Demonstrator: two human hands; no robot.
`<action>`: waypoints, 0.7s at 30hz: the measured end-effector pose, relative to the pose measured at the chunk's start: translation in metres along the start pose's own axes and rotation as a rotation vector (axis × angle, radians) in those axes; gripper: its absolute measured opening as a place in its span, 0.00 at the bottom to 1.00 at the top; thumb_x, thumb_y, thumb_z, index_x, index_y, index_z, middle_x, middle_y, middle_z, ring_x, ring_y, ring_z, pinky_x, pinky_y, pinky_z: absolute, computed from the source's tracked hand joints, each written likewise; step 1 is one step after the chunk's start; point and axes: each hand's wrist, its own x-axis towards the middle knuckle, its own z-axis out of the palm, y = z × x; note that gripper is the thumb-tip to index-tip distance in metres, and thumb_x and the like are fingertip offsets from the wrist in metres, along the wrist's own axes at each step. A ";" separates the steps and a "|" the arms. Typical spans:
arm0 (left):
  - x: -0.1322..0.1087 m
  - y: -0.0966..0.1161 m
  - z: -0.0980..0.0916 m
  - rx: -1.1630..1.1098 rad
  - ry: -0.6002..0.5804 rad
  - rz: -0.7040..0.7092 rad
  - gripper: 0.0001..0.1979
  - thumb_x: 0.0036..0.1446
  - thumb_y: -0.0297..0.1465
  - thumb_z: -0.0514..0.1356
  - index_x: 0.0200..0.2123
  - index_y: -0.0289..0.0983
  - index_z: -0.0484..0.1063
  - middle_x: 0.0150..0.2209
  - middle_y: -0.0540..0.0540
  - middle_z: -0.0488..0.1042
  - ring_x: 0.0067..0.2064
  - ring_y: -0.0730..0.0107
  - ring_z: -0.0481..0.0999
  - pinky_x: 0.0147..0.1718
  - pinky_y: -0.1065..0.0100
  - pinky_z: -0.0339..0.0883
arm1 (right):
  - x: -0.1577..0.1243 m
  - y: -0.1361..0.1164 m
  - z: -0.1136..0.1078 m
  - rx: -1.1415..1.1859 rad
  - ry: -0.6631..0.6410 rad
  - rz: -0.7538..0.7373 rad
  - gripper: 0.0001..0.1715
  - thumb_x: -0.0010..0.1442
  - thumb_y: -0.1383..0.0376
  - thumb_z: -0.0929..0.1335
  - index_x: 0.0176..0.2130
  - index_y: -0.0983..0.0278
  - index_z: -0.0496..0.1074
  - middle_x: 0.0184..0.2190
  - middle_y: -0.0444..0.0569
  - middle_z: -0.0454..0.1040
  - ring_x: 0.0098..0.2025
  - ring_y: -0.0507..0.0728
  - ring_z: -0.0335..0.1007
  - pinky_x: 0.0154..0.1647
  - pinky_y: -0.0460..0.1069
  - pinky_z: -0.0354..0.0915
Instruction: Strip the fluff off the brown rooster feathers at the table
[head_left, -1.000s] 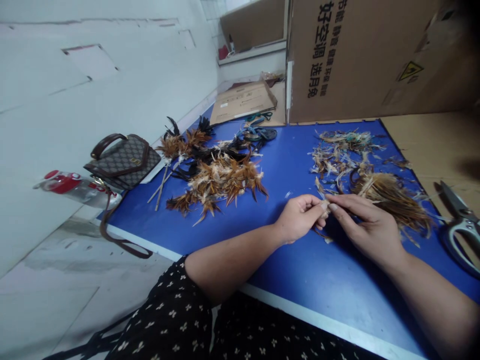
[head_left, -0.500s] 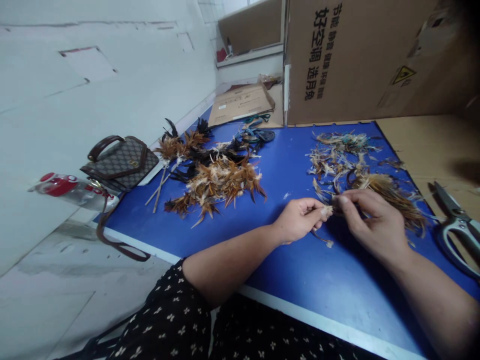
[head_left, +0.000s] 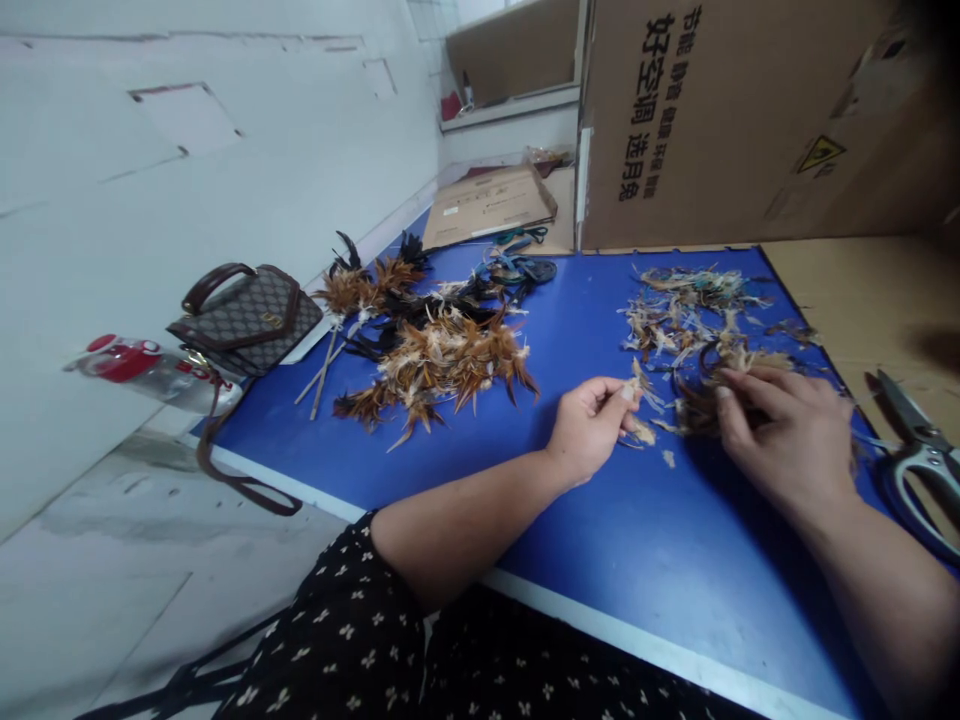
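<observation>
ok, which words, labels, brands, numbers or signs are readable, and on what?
"好空调 选月兔": large upright brown cardboard box, black print turned sideways.
"节能 静音 健康 环保": same box, smaller print; the word after is too blurred.
Yellow triangular flame sign: same box; mark beside it too small.
Too small or blurred: lettering on the clear plastic bottle with red label, print on the flat brown cardboard carton, gold emblem on the brown patterned handbag.
</observation>
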 end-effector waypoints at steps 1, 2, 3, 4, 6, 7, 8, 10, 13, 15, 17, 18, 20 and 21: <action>0.000 0.000 0.000 -0.001 0.001 -0.004 0.24 0.60 0.51 0.75 0.37 0.35 0.77 0.34 0.48 0.79 0.29 0.80 0.71 0.31 0.72 0.66 | 0.001 -0.005 -0.003 0.081 0.034 -0.004 0.23 0.74 0.51 0.69 0.49 0.63 0.88 0.49 0.62 0.88 0.52 0.69 0.83 0.60 0.63 0.74; 0.000 0.001 0.001 0.000 0.002 -0.008 0.24 0.60 0.51 0.75 0.36 0.35 0.77 0.35 0.48 0.79 0.30 0.80 0.71 0.31 0.71 0.66 | 0.001 -0.011 -0.006 0.169 0.055 -0.004 0.21 0.74 0.52 0.70 0.50 0.63 0.88 0.49 0.61 0.88 0.52 0.67 0.84 0.61 0.61 0.75; -0.001 0.001 0.001 -0.001 0.003 -0.009 0.24 0.60 0.51 0.75 0.36 0.35 0.77 0.35 0.48 0.79 0.30 0.80 0.71 0.31 0.71 0.66 | 0.000 -0.017 -0.008 0.256 0.060 0.006 0.20 0.74 0.53 0.71 0.50 0.63 0.89 0.49 0.60 0.89 0.52 0.66 0.86 0.62 0.60 0.77; -0.001 0.002 0.001 -0.001 0.004 -0.011 0.24 0.59 0.51 0.75 0.36 0.36 0.77 0.35 0.48 0.79 0.30 0.80 0.71 0.31 0.71 0.66 | -0.001 -0.022 -0.010 0.335 0.049 0.028 0.18 0.74 0.54 0.72 0.50 0.62 0.89 0.49 0.59 0.89 0.51 0.65 0.86 0.62 0.59 0.78; -0.001 0.002 0.002 0.001 0.000 -0.023 0.24 0.59 0.51 0.75 0.36 0.35 0.77 0.34 0.49 0.78 0.30 0.79 0.71 0.32 0.70 0.65 | -0.006 -0.031 -0.010 0.451 -0.002 0.100 0.17 0.73 0.53 0.74 0.50 0.61 0.89 0.49 0.56 0.90 0.50 0.64 0.88 0.62 0.58 0.79; -0.001 0.002 0.002 0.001 -0.003 -0.031 0.25 0.59 0.52 0.75 0.37 0.35 0.77 0.32 0.50 0.77 0.30 0.79 0.71 0.32 0.70 0.65 | -0.009 -0.033 -0.009 0.490 -0.032 0.146 0.19 0.72 0.52 0.75 0.53 0.60 0.89 0.49 0.54 0.90 0.49 0.63 0.88 0.62 0.58 0.80; 0.000 0.002 0.002 -0.002 -0.007 -0.038 0.25 0.58 0.52 0.75 0.37 0.36 0.78 0.31 0.50 0.76 0.30 0.78 0.71 0.32 0.70 0.65 | -0.012 -0.035 -0.007 0.529 -0.061 0.191 0.23 0.71 0.50 0.76 0.57 0.59 0.87 0.49 0.53 0.90 0.48 0.63 0.89 0.62 0.59 0.80; 0.000 0.002 0.002 -0.009 -0.013 -0.044 0.26 0.57 0.53 0.76 0.37 0.36 0.78 0.30 0.51 0.75 0.30 0.78 0.70 0.32 0.69 0.63 | -0.016 -0.035 -0.003 0.624 -0.104 0.258 0.36 0.69 0.47 0.77 0.69 0.58 0.80 0.46 0.52 0.90 0.44 0.62 0.88 0.58 0.60 0.82; 0.001 0.000 0.001 -0.029 -0.016 -0.056 0.26 0.55 0.53 0.78 0.36 0.35 0.79 0.28 0.51 0.75 0.30 0.77 0.70 0.33 0.68 0.62 | -0.019 -0.035 0.002 0.697 -0.149 0.269 0.49 0.67 0.46 0.78 0.79 0.56 0.68 0.41 0.49 0.89 0.38 0.62 0.87 0.49 0.60 0.84; 0.001 -0.001 0.001 -0.053 -0.014 -0.083 0.27 0.53 0.52 0.79 0.37 0.35 0.80 0.28 0.51 0.75 0.30 0.77 0.70 0.35 0.67 0.62 | -0.020 -0.037 0.003 0.641 -0.149 0.240 0.39 0.68 0.46 0.78 0.71 0.54 0.77 0.42 0.50 0.89 0.39 0.63 0.87 0.49 0.60 0.84; 0.000 -0.002 0.002 -0.094 -0.010 -0.110 0.27 0.51 0.52 0.80 0.37 0.35 0.81 0.29 0.51 0.76 0.31 0.77 0.70 0.36 0.66 0.62 | -0.020 -0.040 0.002 0.577 -0.134 0.209 0.24 0.68 0.47 0.78 0.57 0.55 0.87 0.43 0.51 0.89 0.41 0.64 0.88 0.49 0.59 0.83; 0.000 -0.003 0.003 -0.118 -0.010 -0.118 0.27 0.51 0.52 0.81 0.38 0.35 0.81 0.29 0.50 0.76 0.31 0.76 0.71 0.36 0.66 0.62 | -0.019 -0.041 0.002 0.552 -0.117 0.205 0.20 0.68 0.47 0.77 0.51 0.57 0.88 0.42 0.52 0.90 0.40 0.64 0.87 0.47 0.57 0.83; -0.001 -0.003 0.004 -0.166 -0.018 -0.127 0.27 0.50 0.51 0.82 0.38 0.34 0.82 0.31 0.49 0.77 0.32 0.76 0.72 0.37 0.66 0.63 | -0.019 -0.044 0.000 0.506 -0.093 0.227 0.19 0.67 0.48 0.78 0.44 0.59 0.89 0.40 0.52 0.89 0.36 0.61 0.86 0.40 0.53 0.80; -0.001 -0.003 0.005 -0.187 -0.025 -0.127 0.27 0.50 0.51 0.82 0.38 0.34 0.83 0.32 0.49 0.78 0.33 0.76 0.72 0.37 0.66 0.63 | -0.019 -0.044 0.000 0.481 -0.083 0.243 0.19 0.66 0.48 0.78 0.43 0.60 0.89 0.38 0.51 0.89 0.34 0.59 0.84 0.36 0.51 0.77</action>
